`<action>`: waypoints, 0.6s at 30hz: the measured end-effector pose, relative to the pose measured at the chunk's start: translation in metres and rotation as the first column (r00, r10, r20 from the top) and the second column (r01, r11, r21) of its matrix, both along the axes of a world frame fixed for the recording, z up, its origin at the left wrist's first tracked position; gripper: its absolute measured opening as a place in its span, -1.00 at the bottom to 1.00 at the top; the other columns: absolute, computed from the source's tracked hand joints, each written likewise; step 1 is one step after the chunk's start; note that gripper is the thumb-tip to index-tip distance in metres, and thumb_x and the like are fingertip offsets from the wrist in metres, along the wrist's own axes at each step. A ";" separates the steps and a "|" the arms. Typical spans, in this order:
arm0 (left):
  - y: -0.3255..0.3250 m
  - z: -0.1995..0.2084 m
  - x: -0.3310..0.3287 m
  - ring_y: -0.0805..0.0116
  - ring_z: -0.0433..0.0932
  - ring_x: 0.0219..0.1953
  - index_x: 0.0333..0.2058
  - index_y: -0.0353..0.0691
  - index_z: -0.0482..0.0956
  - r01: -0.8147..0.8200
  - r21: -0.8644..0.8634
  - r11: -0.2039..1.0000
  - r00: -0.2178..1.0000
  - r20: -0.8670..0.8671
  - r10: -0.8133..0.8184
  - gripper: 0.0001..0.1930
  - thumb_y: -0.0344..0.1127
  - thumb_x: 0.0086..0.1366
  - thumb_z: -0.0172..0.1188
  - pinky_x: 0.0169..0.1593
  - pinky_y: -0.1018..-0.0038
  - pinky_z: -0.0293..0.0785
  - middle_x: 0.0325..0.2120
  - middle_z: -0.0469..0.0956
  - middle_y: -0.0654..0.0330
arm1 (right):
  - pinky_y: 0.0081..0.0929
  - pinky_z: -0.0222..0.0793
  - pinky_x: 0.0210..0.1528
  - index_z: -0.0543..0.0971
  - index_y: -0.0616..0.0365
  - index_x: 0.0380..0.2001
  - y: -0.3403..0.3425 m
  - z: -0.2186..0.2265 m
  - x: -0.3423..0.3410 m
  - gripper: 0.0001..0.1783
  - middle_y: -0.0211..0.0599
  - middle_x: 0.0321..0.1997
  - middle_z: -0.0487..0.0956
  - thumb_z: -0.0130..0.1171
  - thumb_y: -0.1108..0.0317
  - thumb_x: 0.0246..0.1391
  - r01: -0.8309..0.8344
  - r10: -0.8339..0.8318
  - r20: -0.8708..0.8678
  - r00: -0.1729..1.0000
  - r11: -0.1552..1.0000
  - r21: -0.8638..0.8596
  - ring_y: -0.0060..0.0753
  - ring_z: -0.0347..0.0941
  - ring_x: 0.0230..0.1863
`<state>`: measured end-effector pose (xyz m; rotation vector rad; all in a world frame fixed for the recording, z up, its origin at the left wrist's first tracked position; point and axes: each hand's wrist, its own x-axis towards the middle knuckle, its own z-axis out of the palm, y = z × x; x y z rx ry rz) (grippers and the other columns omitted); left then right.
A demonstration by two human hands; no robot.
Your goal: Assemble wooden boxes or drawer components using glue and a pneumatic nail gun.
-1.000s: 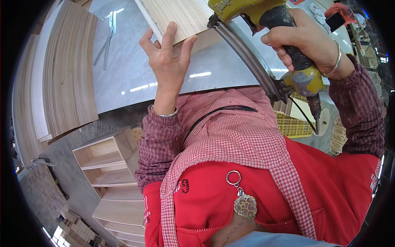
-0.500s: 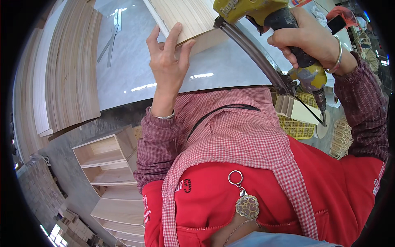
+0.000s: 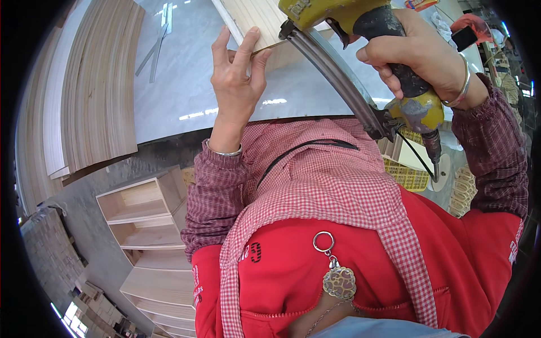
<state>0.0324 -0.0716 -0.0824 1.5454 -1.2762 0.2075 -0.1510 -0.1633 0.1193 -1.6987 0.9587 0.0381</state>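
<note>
My left hand (image 3: 239, 79) grips the near corner of a pale wooden board (image 3: 259, 19), thumb on one side and fingers on the other. A lighter wooden face shows below the board's near edge. My right hand (image 3: 422, 56) is wrapped round the black handle of a yellow nail gun (image 3: 332, 12), worn and paint-chipped. The gun's long curved magazine slants down toward me, and an air hose fitting hangs from the handle's base. Its nose end is beside the board's right part; whether they touch I cannot tell.
A light-grey worktable (image 3: 180, 84) lies under the board. Stacked wooden panels (image 3: 101, 84) fill its left side, near a metal measuring square (image 3: 153, 56). Open wooden boxes (image 3: 138, 203) stand on the floor at lower left. A yellow crate (image 3: 408, 174) sits below the table's right side.
My left hand and the board have shifted slightly right and away from me. The nail gun and my right hand have moved a little left.
</note>
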 end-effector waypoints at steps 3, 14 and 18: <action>0.000 -0.001 0.000 0.43 0.49 -0.40 -0.06 -0.06 0.59 -0.001 -0.008 1.000 1.000 -0.002 0.001 -0.61 -0.39 0.08 0.35 -0.37 0.62 0.52 0.01 0.34 -0.05 | -0.75 0.31 -0.77 0.45 0.26 -0.61 0.001 0.000 0.003 -0.76 -0.39 -0.79 0.43 0.21 0.30 -0.13 -0.015 0.015 -0.006 1.000 1.000 -0.001 -0.61 0.31 -0.86; 0.003 -0.007 0.009 0.45 0.47 -0.44 -0.07 -0.06 0.60 -0.012 -0.021 1.000 1.000 0.007 0.012 -0.60 -0.38 0.06 0.37 -0.38 0.62 0.51 0.01 0.34 -0.03 | -0.73 0.33 -0.76 0.44 0.29 -0.57 0.009 -0.003 0.020 -0.74 -0.38 -0.78 0.44 0.21 0.30 -0.13 -0.013 0.014 -0.055 0.998 1.000 0.004 -0.61 0.31 -0.85; 0.003 -0.008 0.011 0.45 0.48 -0.44 -0.07 -0.06 0.60 -0.013 -0.017 1.000 1.000 0.010 0.013 -0.60 -0.38 0.05 0.37 -0.38 0.62 0.51 0.01 0.34 -0.03 | -0.73 0.33 -0.77 0.44 0.31 -0.53 0.014 -0.001 0.025 -0.74 -0.39 -0.78 0.43 0.20 0.31 -0.13 0.035 -0.034 -0.088 0.996 0.999 0.008 -0.62 0.31 -0.85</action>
